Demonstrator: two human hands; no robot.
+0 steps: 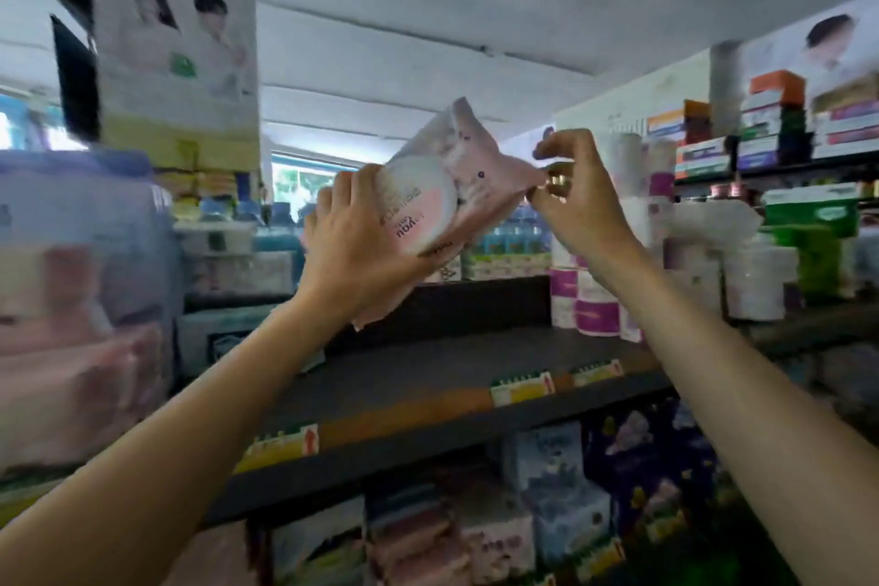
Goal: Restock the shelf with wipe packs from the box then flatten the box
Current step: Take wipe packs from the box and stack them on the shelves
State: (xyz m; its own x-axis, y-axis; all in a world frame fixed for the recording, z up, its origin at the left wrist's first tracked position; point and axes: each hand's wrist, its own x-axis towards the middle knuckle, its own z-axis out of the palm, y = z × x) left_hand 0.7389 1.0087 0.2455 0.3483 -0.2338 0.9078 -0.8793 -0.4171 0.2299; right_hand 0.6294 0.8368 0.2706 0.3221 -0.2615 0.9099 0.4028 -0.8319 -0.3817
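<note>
The soft plastic wipe pack (452, 186) was pale pink with a white round lid patch, dark pink lettering and small dark dots. The flat metal shelf board (428, 376) was dark grey; its front edge carried an orange strip and yellow price tags (522, 388) trimmed green and red. At three o'clock of the pack stood white paper rolls (594, 305) banded purple.

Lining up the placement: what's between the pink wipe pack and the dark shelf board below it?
Nothing. In the head view the wipe pack, held by left hand and right hand, hangs over bare shelf.
</note>
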